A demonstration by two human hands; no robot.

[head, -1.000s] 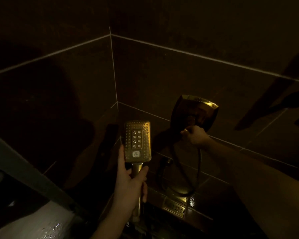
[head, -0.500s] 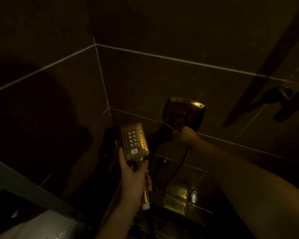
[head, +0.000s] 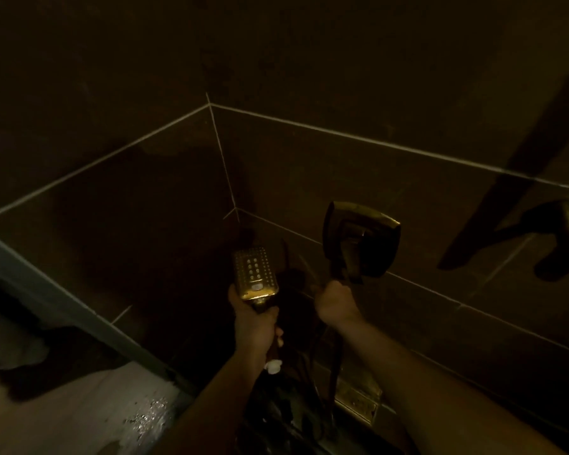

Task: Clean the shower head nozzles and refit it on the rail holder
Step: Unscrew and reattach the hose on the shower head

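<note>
Dark brown wall tiles [head: 326, 178] with pale grout lines meet in a corner; lighting is very dim throughout the head view.

Head view: The left hand [head: 253, 323] is wrapped round the handle of the rectangular shower head [head: 253, 274], gripping it just below the spray face. The spray face is turned toward the camera and shows rows of small nozzles and a pale button near its lower edge. A white fitting [head: 273, 366] shows at the bottom end of the handle, below the left hand.

To the right of the shower head, and apart from it, a shiny square wall plate [head: 362, 239] is fixed to the tiles. The right hand [head: 335, 300] is raised to the plate's lower edge, fingers curled; what it grips is too dark to make out. A dark hose [head: 337, 366] hangs below the right hand.

Below the shower head and to its right, a brass-coloured floor drain cover [head: 355, 400] lies at the foot of the wall. Below and left of the shower head, a pale wet ledge [head: 89, 415] catches light.
</note>
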